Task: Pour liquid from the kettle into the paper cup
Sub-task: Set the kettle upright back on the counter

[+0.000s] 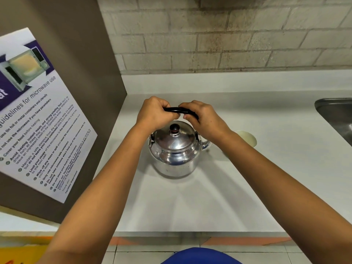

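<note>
A shiny metal kettle (174, 151) with a black lid knob stands on the white counter (190, 202), its spout pointing right. Its black handle (178, 109) arches above the lid. My left hand (155, 113) grips the handle's left part and my right hand (202, 117) grips its right part, fingers curled around it. A white paper cup (247, 139) stands upright just right of the spout, partly hidden behind my right forearm.
A brown panel (62, 54) with a microwave-guidelines poster (38, 119) rises at the left. A brick wall (228, 35) backs the counter. A steel sink (337, 117) sits at the far right. The counter's front edge is near my body.
</note>
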Action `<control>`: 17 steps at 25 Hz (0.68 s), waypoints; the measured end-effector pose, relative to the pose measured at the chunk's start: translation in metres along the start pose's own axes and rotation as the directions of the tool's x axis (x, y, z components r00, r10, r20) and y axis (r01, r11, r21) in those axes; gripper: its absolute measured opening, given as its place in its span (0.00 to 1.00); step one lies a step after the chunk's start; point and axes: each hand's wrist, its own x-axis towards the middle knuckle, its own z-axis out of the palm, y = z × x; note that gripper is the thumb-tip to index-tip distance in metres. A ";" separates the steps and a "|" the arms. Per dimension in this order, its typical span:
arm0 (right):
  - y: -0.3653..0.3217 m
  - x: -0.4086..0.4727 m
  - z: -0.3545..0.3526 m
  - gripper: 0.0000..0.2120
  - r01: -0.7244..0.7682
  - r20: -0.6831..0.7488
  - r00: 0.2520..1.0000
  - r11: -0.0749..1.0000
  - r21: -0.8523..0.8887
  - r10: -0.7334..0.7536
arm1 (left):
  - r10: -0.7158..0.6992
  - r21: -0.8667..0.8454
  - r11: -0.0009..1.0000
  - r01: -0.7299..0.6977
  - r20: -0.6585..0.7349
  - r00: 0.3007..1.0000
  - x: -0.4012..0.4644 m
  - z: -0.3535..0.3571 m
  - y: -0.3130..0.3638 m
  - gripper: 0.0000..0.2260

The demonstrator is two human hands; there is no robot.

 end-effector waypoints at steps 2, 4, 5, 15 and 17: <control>0.002 0.001 0.003 0.14 -0.009 0.006 1.000 1.000 -0.002 0.009 | -0.008 -0.008 1.000 0.008 0.006 1.000 0.001 0.003 -0.005 0.17; 0.004 0.001 0.005 0.14 -0.016 0.011 1.000 1.000 0.000 0.016 | -0.016 -0.012 1.000 0.016 0.013 1.000 0.002 0.005 -0.008 0.16; 0.005 0.001 0.006 0.14 -0.018 0.011 1.000 1.000 0.000 0.018 | -0.017 -0.014 1.000 0.017 0.016 1.000 0.003 0.006 -0.009 0.17; 0.014 0.000 0.015 0.14 -0.045 0.017 0.999 0.999 0.006 0.045 | -0.045 -0.011 0.999 0.045 0.039 0.998 0.006 0.015 -0.018 0.16; 0.015 0.000 0.016 0.14 -0.048 0.022 0.999 0.999 0.004 0.048 | -0.054 -0.009 0.998 0.054 0.043 0.998 0.006 0.016 -0.019 0.16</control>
